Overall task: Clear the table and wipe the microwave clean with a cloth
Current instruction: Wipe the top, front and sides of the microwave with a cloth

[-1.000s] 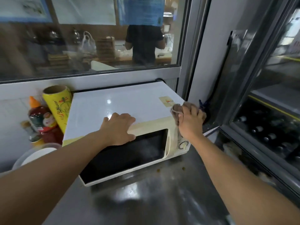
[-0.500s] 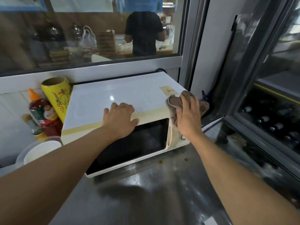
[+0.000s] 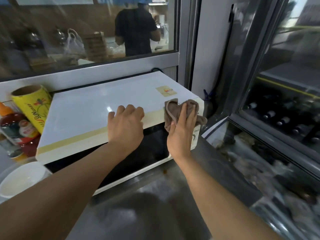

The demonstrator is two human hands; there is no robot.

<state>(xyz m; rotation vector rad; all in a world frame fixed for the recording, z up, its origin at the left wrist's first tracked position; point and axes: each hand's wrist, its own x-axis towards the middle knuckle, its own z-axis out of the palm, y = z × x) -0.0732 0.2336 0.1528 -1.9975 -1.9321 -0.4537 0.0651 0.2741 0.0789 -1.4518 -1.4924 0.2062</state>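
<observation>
Your right hand (image 3: 181, 132) is pressing a crumpled brown cloth (image 3: 174, 110) against the upper right front corner of the white box-shaped microwave (image 3: 97, 111), fingers spread flat over the fabric and pinning it rather than closing around it, so the cloth is bunching over the corner where the top panel meets the control strip. Your left hand (image 3: 125, 125) is resting palm down on the front edge of the microwave's top, just left of the cloth, with the fingers curled loosely over the top and holding nothing. The microwave's dark glass door (image 3: 138, 161) is facing you below both hands, and a small pale sticker (image 3: 166, 90) is lying on the top panel just behind the cloth. The microwave is sitting on a shiny steel counter (image 3: 155, 205), with a small brown stain on the counter just in front of its right corner. To the left of the microwave, a yellow printed cardboard roll (image 3: 32, 106) is leaning against its side, a sauce bottle with an orange cap (image 3: 12, 123) is standing beside that roll, and a white round bowl (image 3: 22, 179) is sitting near the microwave's front left corner. Behind the microwave, a window (image 3: 69, 32) is showing a person in a dark shirt (image 3: 136, 30). To the right of the microwave, a glass-fronted cooler (image 3: 285, 101) is showing rows of dark bottles.
</observation>
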